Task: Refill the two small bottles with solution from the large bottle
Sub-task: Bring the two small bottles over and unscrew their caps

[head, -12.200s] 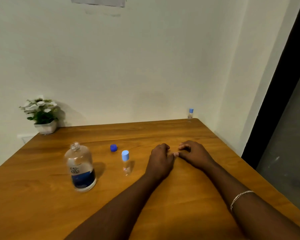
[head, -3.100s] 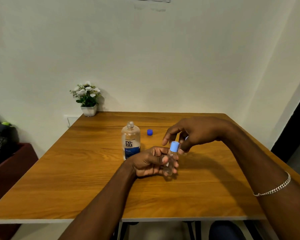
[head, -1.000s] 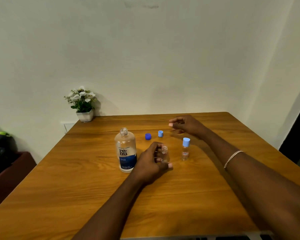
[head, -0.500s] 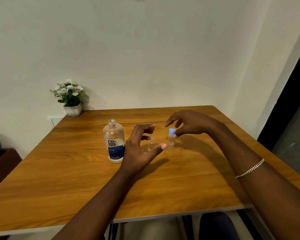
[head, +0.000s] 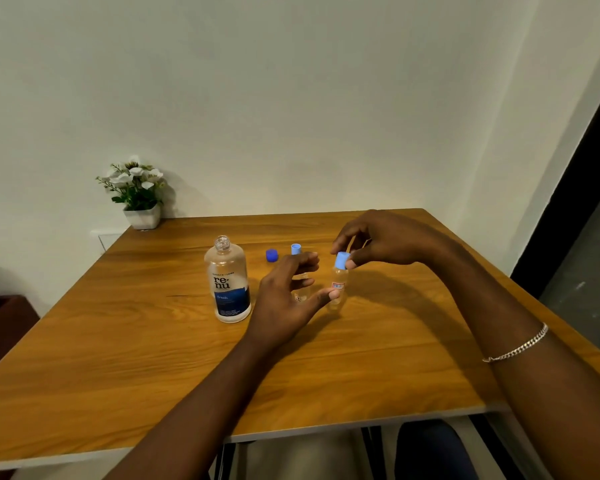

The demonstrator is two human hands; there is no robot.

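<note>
- A wooden bench (head: 118, 341) stands in a corner against a plain white wall (head: 291, 98), with a dark door frame (head: 568, 202) on the right.
- The large clear plastic bottle (head: 227, 282), with a blue-and-white label, stands upright left of centre; its neck is uncapped.
- Behind it to the right lies a dark-blue round cap (head: 272, 255), and just right of that a loose light-blue cap (head: 296, 248). Both are on the bench, apart from each other.
- The capped small clear bottle (head: 338, 289) stands upright right of the large one.
- The right hand (head: 385, 240) reaches over it from the right and pinches its fitted light-blue cap (head: 342, 260) between thumb and fingertips.
- The left hand (head: 284, 296) hovers between the large bottle and the capped small one, fingers spread and holding nothing. Its thumb tip lies against or just in front of the capped bottle's side; which cannot be told.
- The open small clear bottle (head: 300, 295) stands behind the left hand, largely hidden by its fingers.
- A silver chain bracelet (head: 516, 348) circles the right wrist.
- A white-flowered plant in a white square pot (head: 137, 192) sits at the far left corner, well apart from the bottles.
</note>
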